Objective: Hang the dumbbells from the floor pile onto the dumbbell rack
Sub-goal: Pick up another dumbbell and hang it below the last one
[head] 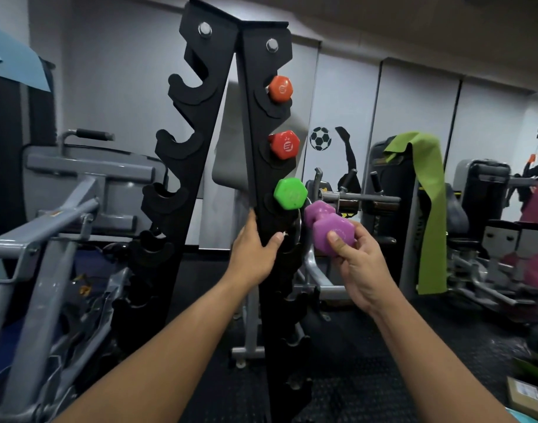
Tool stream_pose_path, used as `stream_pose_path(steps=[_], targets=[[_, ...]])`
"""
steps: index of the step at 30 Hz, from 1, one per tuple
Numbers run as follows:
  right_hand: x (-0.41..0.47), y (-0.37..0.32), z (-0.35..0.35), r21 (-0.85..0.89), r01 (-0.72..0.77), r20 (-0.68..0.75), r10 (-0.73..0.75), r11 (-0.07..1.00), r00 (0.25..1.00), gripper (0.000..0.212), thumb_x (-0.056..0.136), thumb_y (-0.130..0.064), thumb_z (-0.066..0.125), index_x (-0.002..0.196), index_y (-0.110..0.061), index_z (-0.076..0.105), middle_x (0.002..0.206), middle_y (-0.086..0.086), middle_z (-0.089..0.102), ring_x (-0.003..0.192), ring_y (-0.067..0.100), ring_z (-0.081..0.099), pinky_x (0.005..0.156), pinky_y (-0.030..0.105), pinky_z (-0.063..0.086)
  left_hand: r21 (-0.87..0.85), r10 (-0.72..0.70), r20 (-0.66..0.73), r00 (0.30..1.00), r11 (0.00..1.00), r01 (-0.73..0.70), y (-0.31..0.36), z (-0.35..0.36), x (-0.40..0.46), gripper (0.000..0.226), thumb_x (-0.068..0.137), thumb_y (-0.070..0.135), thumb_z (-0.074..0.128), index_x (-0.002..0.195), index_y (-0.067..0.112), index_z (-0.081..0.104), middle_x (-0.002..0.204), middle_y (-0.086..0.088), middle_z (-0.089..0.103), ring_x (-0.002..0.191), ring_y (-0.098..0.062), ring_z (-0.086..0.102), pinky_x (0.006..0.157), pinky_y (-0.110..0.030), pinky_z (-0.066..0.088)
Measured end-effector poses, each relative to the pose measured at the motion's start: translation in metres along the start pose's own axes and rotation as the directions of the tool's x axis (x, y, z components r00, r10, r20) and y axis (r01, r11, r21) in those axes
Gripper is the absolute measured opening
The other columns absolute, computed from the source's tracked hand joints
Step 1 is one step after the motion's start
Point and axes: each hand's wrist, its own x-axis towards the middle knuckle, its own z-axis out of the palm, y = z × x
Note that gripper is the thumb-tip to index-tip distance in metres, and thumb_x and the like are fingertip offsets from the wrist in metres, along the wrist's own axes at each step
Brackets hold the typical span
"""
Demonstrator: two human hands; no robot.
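Right hand (357,264) grips the near hexagonal head of a small purple coated dumbbell (325,225), held just right of the tall black steel rack (261,166), below the green dumbbell (290,193). Left hand (255,248) lies open, bracing the rack upright. The next cradle down appears vacant, though shadowed. Judged light, rigid, grippy; the handle offers steadier purchase than the head.

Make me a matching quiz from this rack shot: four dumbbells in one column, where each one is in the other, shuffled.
Things:
1. orange hexagonal dumbbell
2. red hexagonal dumbbell
3. green hexagonal dumbbell
4. purple hexagonal dumbbell

Places:
A. third filled cradle down
B. held in the right hand
C. topmost filled cradle
D. second filled cradle down

Pairs: 1-C, 2-D, 3-A, 4-B
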Motion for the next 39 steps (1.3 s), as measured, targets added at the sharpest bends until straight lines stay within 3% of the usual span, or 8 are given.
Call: stream_pose_path(steps=[5, 17, 19, 23, 29, 32, 35, 39], targets=[[0.027, 0.024, -0.003, -0.063, -0.058, 0.085, 0.064, 0.996, 0.994, 0.051, 0.084, -0.016, 0.077, 0.132, -0.007, 0.061, 0.109, 0.010, 0.071, 0.097, 0.020, 0.067, 0.079, 0.023, 0.058, -0.077, -0.006, 0.006, 1.000, 0.997, 0.006, -0.012, -0.001, 0.004, 0.072, 0.101, 0.027, 0.062, 0.163, 0.041, 0.028, 0.155, 0.014, 0.052, 0.139, -0.017, 0.057, 0.119, -0.046, 0.045], [0.046, 0.065, 0.004, -0.149, -0.089, 0.211, 0.120, 0.985, 0.970, 0.045, 0.085, -0.018, 0.078, 0.127, -0.013, 0.065, 0.107, 0.008, 0.070, 0.103, 0.023, 0.062, 0.094, 0.032, 0.051, -0.043, -0.003, -0.053, 0.999, 0.999, 0.001, -0.014, -0.003, 0.003, 0.064, 0.107, 0.017, 0.059, 0.165, 0.030, 0.034, 0.153, 0.002, 0.058, 0.139, -0.020, 0.057, 0.118, -0.043, 0.047], [0.047, 0.064, 0.002, -0.186, -0.093, 0.223, 0.134, 0.978, 0.965, 0.041, 0.085, -0.018, 0.079, 0.124, -0.016, 0.067, 0.104, 0.007, 0.070, 0.098, 0.020, 0.064, 0.088, 0.029, 0.052, -0.024, 0.002, -0.061, 0.998, 1.000, -0.004, -0.015, -0.002, 0.003, 0.064, 0.107, 0.018, 0.059, 0.165, 0.031, 0.034, 0.153, 0.001, 0.058, 0.138, -0.022, 0.058, 0.118, -0.044, 0.047], [0.050, 0.056, -0.001, -0.313, -0.102, 0.245, 0.184, 0.944, 0.952, 0.017, 0.095, -0.007, 0.071, 0.103, -0.019, 0.063, 0.082, -0.005, 0.068, 0.072, 0.003, 0.065, 0.060, 0.011, 0.048, 0.011, 0.016, -0.067, 0.998, 1.000, -0.015, -0.015, -0.002, 0.003, 0.065, 0.106, 0.018, 0.061, 0.164, 0.028, 0.035, 0.153, 0.000, 0.059, 0.137, -0.023, 0.059, 0.118, -0.043, 0.047], [0.054, 0.040, 0.003, -0.429, -0.148, 0.238, 0.269, 0.891, 0.933, 0.015, 0.097, -0.009, 0.069, 0.101, -0.018, 0.059, 0.078, -0.008, 0.064, 0.059, -0.003, 0.058, 0.049, 0.010, 0.041, 0.034, 0.006, -0.053, 0.999, 0.999, -0.004, -0.014, -0.004, 0.001, 0.065, 0.105, 0.020, 0.062, 0.164, 0.028, 0.035, 0.151, 0.000, 0.060, 0.131, -0.021, 0.064, 0.114, -0.044, 0.050], [0.049, 0.037, 0.016, -0.511, -0.124, 0.201, 0.259, 0.851, 0.945, 0.035, 0.094, -0.020, 0.077, 0.120, -0.014, 0.055, 0.100, 0.001, 0.065, 0.077, 0.003, 0.063, 0.061, 0.013, 0.047, 0.019, -0.011, -0.036, 0.999, 1.000, 0.011, -0.008, -0.008, -0.002, 0.065, 0.106, 0.020, 0.061, 0.165, 0.028, 0.033, 0.154, 0.002, 0.058, 0.133, -0.020, 0.063, 0.116, -0.043, 0.048], [0.043, 0.041, 0.022, -0.501, -0.138, 0.146, 0.240, 0.855, 0.960, 0.068, 0.078, -0.043, 0.087, 0.132, -0.022, 0.051, 0.125, 0.006, 0.067, 0.106, 0.018, 0.070, 0.085, 0.032, 0.059, 0.022, -0.023, -0.022, 0.999, 0.999, 0.024, 0.000, -0.011, -0.008, 0.063, 0.106, 0.022, 0.060, 0.164, 0.026, 0.036, 0.152, 0.000, 0.059, 0.135, -0.022, 0.061, 0.116, -0.043, 0.048], [0.033, 0.045, 0.026, -0.484, -0.148, 0.093, 0.219, 0.863, 0.971, 0.074, 0.077, -0.045, 0.089, 0.136, -0.024, 0.049, 0.132, 0.010, 0.066, 0.114, 0.019, 0.070, 0.092, 0.034, 0.059, 0.040, -0.052, 0.025, 0.998, 0.998, 0.051, 0.011, -0.014, -0.023, 0.058, 0.105, 0.029, 0.061, 0.160, 0.025, 0.042, 0.146, -0.002, 0.063, 0.134, -0.022, 0.061, 0.115, -0.042, 0.049]])
